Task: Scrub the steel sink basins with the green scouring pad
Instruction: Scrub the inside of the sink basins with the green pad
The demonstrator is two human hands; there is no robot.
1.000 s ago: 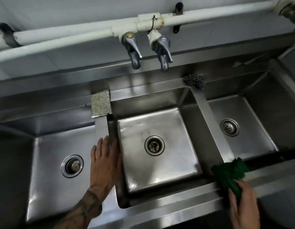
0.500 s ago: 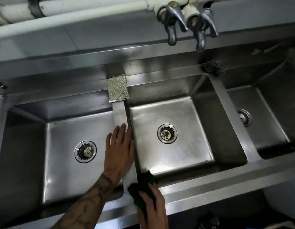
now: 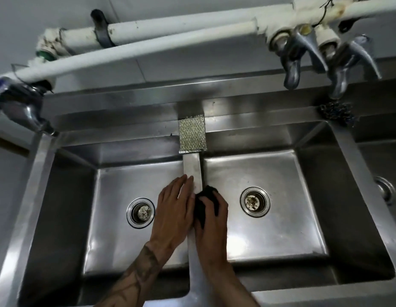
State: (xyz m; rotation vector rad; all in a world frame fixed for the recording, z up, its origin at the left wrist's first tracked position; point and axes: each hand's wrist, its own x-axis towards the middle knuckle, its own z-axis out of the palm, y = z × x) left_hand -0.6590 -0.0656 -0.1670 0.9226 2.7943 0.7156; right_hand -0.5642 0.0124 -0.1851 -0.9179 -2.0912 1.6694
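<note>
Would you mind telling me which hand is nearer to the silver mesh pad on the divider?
Left. The left hand lies flat with fingertips just below the silver mesh pad; the right hand, gripping the green scouring pad, sits slightly lower.

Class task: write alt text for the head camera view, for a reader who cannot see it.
A person's right hand presses a dark green scouring pad onto the steel divider between two sink basins, while the left hand rests flat beside it. A silvery mesh pad lies further back.
</note>
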